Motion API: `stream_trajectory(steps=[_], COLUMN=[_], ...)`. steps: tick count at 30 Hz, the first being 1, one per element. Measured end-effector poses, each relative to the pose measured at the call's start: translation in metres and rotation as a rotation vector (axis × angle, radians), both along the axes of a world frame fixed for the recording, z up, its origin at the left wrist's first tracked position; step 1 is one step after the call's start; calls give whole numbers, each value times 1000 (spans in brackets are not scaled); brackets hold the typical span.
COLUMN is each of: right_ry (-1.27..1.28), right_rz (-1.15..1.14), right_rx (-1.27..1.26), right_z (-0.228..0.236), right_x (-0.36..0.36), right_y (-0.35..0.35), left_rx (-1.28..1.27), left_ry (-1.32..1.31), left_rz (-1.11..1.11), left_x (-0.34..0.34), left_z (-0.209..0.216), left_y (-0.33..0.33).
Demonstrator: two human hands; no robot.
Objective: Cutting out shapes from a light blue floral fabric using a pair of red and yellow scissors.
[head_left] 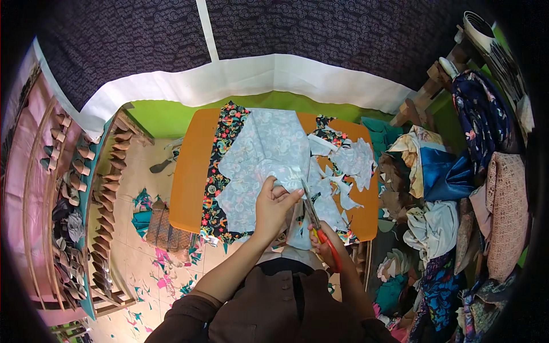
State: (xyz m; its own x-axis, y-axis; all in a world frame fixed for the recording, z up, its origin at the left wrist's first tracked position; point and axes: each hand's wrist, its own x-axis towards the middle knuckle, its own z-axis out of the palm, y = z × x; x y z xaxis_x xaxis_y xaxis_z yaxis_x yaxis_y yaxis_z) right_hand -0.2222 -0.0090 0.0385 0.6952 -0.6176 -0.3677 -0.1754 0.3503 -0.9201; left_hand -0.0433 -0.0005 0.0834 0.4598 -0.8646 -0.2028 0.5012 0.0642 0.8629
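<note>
My left hand [274,206] pinches the edge of a pale fabric piece [257,137] that shows a faint pattern. In my right hand [330,243] is a pair of scissors [311,210] with red and yellow handles. Its blades point away from me and meet the fabric just right of my left fingertips. Under the pale piece lies black floral fabric [213,194], visible along the left and lower edges. Cut pale scraps [350,163] with jagged outlines lie to the right. All of this rests on an orange-brown table [186,166].
At left, wooden shoe lasts [103,223] line a rack. Piled cloth and garments [434,228] crowd the right side. Pink and teal scraps [163,281] litter the floor by a brown woven bundle [166,228]. A dark patterned curtain [320,34] with a white border hangs beyond the table.
</note>
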Motion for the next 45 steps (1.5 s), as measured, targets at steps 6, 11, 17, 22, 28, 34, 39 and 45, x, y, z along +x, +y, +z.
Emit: stream_trajectory(steps=[6,11,17,22,28,34,39,45], right_ry=[-62,-135,-37,-78,-111,-36,-100,-43], right_rz=[-168,-110,-157,-264,-203,-266,-316,-252], right_rx=[177,-135,110,119,-157,181,164,-39], right_z=[-6,6,-2,-12,-5,-4,-10,-10], right_x=[25,32,43,55,51,55,56,53], right_y=[4,15,15,18,27,18,21,21], left_rx=[6,27,28,105,31,68,106,70], left_ry=[-18,-70,-49,-260,-200,-312,-371,-372], left_rz=[-91,-119,-218,-342,-307,-419,-406,-398], left_x=[13,28,41,48,52,57,53,57], left_z=[-12,-13,-5,-11,-9,-10,-12,-15], left_y=[2,3,3,3,1,-1,-1,-3])
